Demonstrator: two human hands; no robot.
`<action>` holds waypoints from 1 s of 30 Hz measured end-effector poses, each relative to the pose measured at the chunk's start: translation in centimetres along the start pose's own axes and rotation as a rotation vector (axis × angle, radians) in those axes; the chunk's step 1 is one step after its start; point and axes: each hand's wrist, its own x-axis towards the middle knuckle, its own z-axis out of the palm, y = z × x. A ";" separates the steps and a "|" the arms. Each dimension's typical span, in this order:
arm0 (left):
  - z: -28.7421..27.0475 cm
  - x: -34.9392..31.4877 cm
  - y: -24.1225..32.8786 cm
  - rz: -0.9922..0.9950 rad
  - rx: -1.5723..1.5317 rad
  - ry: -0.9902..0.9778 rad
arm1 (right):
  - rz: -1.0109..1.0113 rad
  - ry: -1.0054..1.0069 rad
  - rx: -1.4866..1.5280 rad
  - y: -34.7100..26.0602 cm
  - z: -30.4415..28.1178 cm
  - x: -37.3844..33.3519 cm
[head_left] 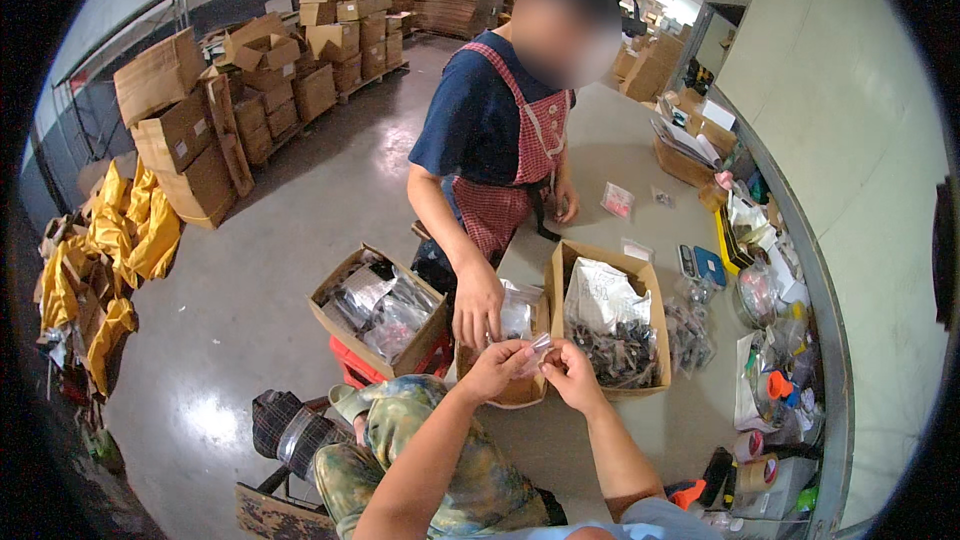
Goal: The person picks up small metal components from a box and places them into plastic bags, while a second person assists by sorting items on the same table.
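Note:
Between my two hands I hold a small clear plastic bag (541, 344). My left hand (497, 368) pinches it from the left, and my right hand (569, 372) has its fingers closed on the other side. Both are above a cardboard box (520, 398) that holds clear bags and stands partly hidden below them. Just right of it, a larger open carton (655, 315) contains many small dark parts in bags, with a crumpled white sack (603, 292) on top. A co-worker's hand (479, 302) reaches down into the smaller box, close to my left hand.
Another carton of bagged parts (378, 308) rests on a red stool (352, 365) at left. Along the table's right side lie dark bagged parts (690, 335), a blue scale (709, 266), tape rolls (757, 473) and clutter. Stacked cartons (190, 155) and yellow sacks (125, 225) stand farther left.

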 end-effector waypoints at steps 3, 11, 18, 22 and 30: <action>-0.5 0.2 -0.8 -0.028 -0.018 0.035 | -0.052 0.020 -0.147 -0.5 0.2 0.2; 0.3 -0.1 0.2 -0.013 -0.014 0.174 | 0.031 0.086 -0.107 -0.7 -0.2 0.3; -1.2 0.3 -0.9 0.012 0.023 0.275 | -0.075 0.102 -0.250 0.4 -0.8 0.4; -0.3 -0.1 0.5 0.055 0.128 0.309 | -0.106 0.153 -0.229 -0.4 -0.6 0.4; -0.6 0.9 -2.3 0.161 0.835 0.238 | -0.141 0.138 -0.427 -5.7 0.3 0.1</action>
